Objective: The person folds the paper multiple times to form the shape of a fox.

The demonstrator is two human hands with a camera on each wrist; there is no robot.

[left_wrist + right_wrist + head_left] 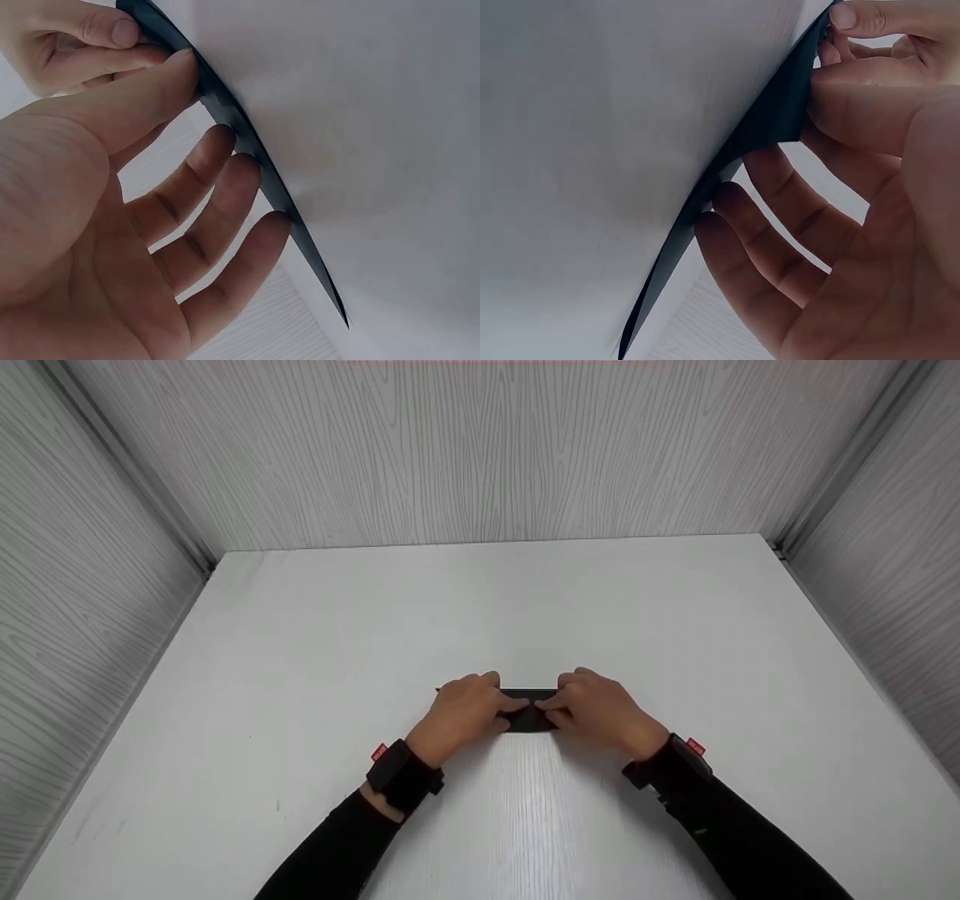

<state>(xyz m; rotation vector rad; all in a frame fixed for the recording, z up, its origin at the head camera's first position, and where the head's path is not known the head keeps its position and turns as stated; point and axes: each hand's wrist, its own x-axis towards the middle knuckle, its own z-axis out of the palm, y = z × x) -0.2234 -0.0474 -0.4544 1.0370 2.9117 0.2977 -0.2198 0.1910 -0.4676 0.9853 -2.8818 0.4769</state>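
A thin black sheet, which looks like folded paper, lies low over the white table between both hands. The left hand holds its left part, index finger pointing inward across it and thumb at the near edge. From the other side the right hand grips it the same way, the two index fingertips almost meeting mid-sheet. In the left wrist view the black sheet tapers to a sharp point past the curled fingers. A flap of the black sheet slants up by the thumb in the right wrist view.
The white tabletop spreads around the hands, with a few faint marks at left. Wood-grain panels stand at the back, left and right. Black bands with red tags wrap both wrists.
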